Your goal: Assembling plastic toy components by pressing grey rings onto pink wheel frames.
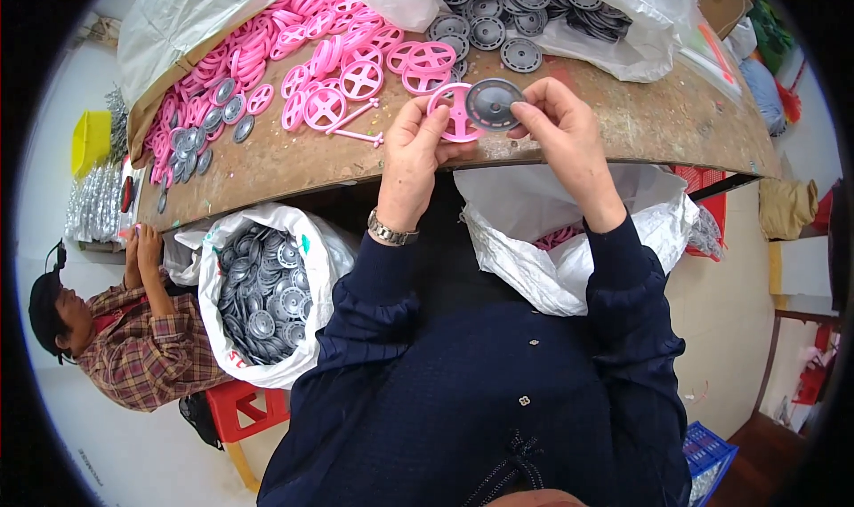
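1. Left hand (411,156): thumb and fingers closed on the left side of a pink wheel (459,116). Watch (391,231) on that wrist.
2. Right hand (566,126): thumb on the near face of a gray disc (492,104), fingers pinching it at its right edge.
3. Disc overlaps the right part of the wheel and sits in front of it. Both held up over the front edge of the table (649,126). Can't tell if the two parts touch.
4. Just left of the hands: two pink rods (358,136), one lying near the table edge, the other angled up from it. Loose pink wheels behind them.
5. Back left: big pink heap (258,49), with scattered gray discs at its left end.
6. Back centre to right: gray heap (500,7), plastic sheeting beside it.
7. Below table, left: white sack (212,280) full of gray discs, mouth open. Right: another white sack (507,231), pink pieces inside, mostly hidden.
8. Far left: co-worker (147,342) in plaid shirt and dark cap, hands at the table edge; can't tell what they hold. Red stool (233,411) nearby.
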Motion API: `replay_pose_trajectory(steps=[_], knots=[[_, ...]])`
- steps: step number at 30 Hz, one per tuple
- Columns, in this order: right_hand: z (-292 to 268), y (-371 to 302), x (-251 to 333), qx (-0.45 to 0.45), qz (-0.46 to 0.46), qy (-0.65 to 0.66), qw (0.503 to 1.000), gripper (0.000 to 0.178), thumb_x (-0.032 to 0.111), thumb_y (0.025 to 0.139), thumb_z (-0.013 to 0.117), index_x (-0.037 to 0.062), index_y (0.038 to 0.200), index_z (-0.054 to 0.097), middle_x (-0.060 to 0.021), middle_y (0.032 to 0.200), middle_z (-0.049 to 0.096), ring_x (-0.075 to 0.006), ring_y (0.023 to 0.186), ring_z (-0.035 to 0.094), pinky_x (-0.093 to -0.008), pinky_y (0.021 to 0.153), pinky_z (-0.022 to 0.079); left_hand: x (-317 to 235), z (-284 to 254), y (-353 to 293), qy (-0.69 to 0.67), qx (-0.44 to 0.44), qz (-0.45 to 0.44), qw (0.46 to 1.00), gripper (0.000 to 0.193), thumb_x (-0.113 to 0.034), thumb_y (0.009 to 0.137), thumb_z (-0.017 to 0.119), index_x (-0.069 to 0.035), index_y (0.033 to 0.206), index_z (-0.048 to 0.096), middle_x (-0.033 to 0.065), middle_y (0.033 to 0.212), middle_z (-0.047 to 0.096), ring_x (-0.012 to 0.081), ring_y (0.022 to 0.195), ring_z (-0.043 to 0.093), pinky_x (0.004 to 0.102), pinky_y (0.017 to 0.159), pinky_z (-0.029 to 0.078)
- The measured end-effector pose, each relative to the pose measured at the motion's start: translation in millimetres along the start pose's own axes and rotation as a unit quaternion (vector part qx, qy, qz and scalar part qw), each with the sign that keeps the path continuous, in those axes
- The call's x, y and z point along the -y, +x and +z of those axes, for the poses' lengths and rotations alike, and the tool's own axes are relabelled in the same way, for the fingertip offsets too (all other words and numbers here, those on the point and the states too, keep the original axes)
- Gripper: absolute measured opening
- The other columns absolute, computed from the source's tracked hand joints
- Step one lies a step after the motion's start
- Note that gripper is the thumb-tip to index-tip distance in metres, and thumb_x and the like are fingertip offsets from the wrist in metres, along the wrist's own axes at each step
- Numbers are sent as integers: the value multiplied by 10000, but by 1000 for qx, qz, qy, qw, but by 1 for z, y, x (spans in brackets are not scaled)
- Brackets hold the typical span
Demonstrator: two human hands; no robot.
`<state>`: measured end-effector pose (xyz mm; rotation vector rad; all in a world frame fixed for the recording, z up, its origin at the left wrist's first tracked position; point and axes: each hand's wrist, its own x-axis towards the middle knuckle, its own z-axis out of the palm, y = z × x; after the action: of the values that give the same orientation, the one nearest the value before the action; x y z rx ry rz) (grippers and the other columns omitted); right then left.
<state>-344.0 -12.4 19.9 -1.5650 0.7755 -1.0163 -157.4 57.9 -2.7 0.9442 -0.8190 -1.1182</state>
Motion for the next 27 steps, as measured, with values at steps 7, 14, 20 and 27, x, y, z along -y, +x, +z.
replay_pose_trajectory(steps=[7,14,20,27], knots=[[10,-10,3,-20,-41,-149,988,120,90,909,675,15,937,585,0,812,631,-74,713,610,-234,654,501,3,14,-9,49,51,29,997,235,-101,1009,545,-9,1226,547,74,1122,645,143,993,656,332,845,595],[12,-16,2,-27,-79,-54,995,194,82,908,670,18,1085,621,0,915,652,-63,805,591,-227,720,486,9,11,-14,74,78,52,993,257,-54,995,543,1,1246,537,75,1134,641,140,1006,647,316,872,580],[1,-23,2,24,-20,-12,999,174,57,922,644,7,1088,637,6,935,649,-59,833,585,-223,755,478,12,15,-20,95,99,80,987,248,-48,968,594,4,1208,561,51,1073,630,109,938,619,267,820,540],[10,-34,10,-23,-70,-91,993,126,38,910,648,-4,1028,644,-3,902,648,-66,802,589,-223,722,477,17,21,-25,224,80,191,952,258,-68,934,641,-2,1178,585,89,1013,639,153,897,624,285,776,512]])
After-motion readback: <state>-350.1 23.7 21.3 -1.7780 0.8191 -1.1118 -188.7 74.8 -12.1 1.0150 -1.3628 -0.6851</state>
